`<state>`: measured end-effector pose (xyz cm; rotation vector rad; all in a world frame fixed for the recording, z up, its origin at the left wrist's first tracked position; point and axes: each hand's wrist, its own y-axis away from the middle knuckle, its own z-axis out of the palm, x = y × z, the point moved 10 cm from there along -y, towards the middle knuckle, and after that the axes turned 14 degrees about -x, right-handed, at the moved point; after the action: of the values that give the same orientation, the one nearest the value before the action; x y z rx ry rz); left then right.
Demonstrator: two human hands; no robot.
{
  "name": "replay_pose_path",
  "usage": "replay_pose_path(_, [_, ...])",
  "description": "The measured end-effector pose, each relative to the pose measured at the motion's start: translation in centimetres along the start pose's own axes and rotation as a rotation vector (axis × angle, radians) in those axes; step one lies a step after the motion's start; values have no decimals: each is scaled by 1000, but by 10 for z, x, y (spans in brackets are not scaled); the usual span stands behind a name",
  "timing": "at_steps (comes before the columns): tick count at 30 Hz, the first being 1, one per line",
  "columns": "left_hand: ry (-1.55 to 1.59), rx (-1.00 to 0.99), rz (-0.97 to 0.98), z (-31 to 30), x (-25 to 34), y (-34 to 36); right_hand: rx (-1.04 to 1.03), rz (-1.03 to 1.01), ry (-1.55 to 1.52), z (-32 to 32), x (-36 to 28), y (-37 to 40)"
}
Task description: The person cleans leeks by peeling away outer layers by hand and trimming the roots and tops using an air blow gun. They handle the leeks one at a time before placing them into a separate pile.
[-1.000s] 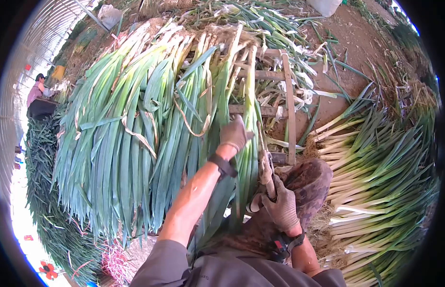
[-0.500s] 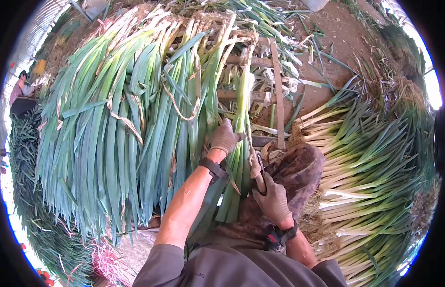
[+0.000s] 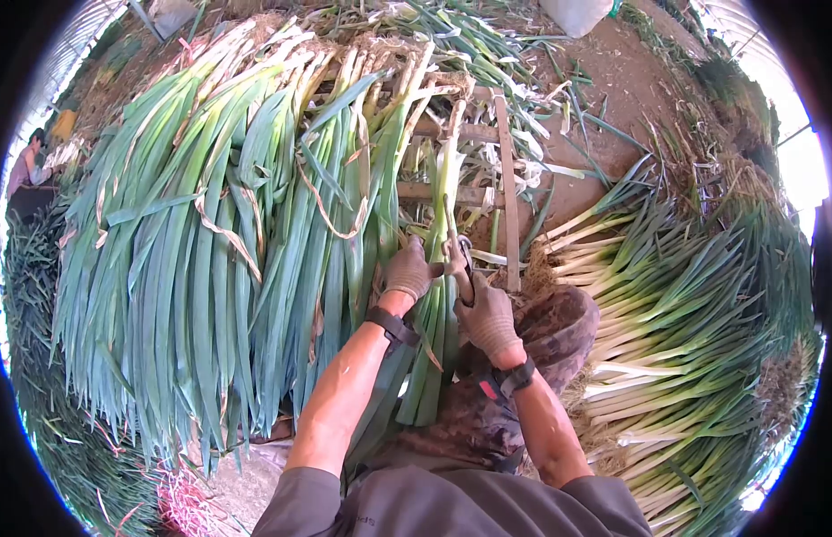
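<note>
The left hand (image 3: 409,271), gloved, is closed around a single leek (image 3: 431,358) partway up its stalk, thumb side turned toward the right. The right hand (image 3: 487,318), also gloved, is clenched on the handle of a short tool (image 3: 458,255) whose working end lies against the same stalk, just beside the left fingers; whether it is a knife or shears is too blurred to tell. The leek runs away from the person, its pale end resting on a wooden frame (image 3: 507,179) and its green leaves hanging down between the forearms, touching a knee in camouflage trousers (image 3: 559,322).

To the left lies a deep heap of leeks (image 3: 210,224), leaves toward the camera. To the right sits a second stack (image 3: 684,295) on the dirt floor (image 3: 613,80). Another person (image 3: 26,166) is at the far left edge.

The risk, as I judge it, is closeness: the tool's tip sits almost against the left glove, so a slip along the smooth stalk could catch the fingers or gouge the stalk.
</note>
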<state>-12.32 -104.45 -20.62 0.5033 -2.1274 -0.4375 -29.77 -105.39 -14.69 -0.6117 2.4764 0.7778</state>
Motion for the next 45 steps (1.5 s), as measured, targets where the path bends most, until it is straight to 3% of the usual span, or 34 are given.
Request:
replay_pose_path(22, [142, -49, 60, -3, -7, -7, 202, -40, 12, -93, -10, -208])
replay_pose_path(30, [203, -103, 55, 2, -6, -11, 79, -85, -176, -84, 1, -195])
replay_pose_path(35, [565, -243, 182, 18, -5, -20, -1, -63, -462, -68, 18, -204])
replay_pose_path(39, [614, -265, 164, 20, -3, -20, 54, -127, -266, -84, 6, -210])
replay_pose_path(45, [759, -274, 208, 37, -19, -34, 38, -119, -356, -90, 9, -192])
